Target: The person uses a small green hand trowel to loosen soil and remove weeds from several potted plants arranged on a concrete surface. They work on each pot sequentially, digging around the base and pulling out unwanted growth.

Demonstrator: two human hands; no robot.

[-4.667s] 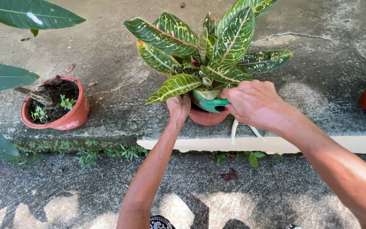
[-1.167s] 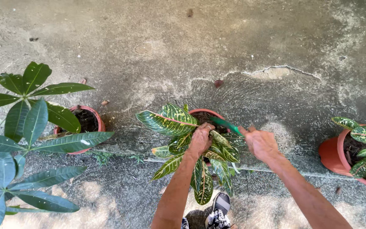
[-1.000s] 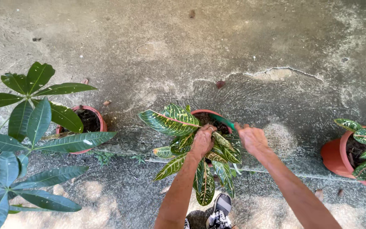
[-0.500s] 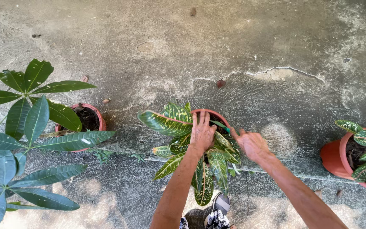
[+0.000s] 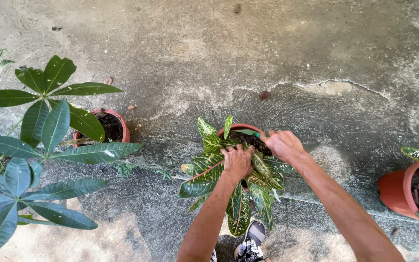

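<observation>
The left hand rested on top of the striped plant, its fingers curled down among the leaves near the stem; whether they actually gripped the stem could not be told, since the leaves hid the fingertips. The right hand lay just beside it at the far edge of the same pot, fingers bent and partly closed, pressing at the dark soil near the rim; a small green thing showed at its fingertips, but whether the fingers held it was unclear. The plant stood in a reddish-brown pot at the middle of the view, on a rough grey concrete ground beside a low step. Its yellow-veined green leaves spread toward the person, hanging over the step's edge. To the left, well apart, stood another reddish pot with dark soil, partly covered by the long plain leaves of a big green plant. At the right edge a third pot held more striped leaves. Below the hands, between the forearms, a patterned shoe showed on the lower ground.
</observation>
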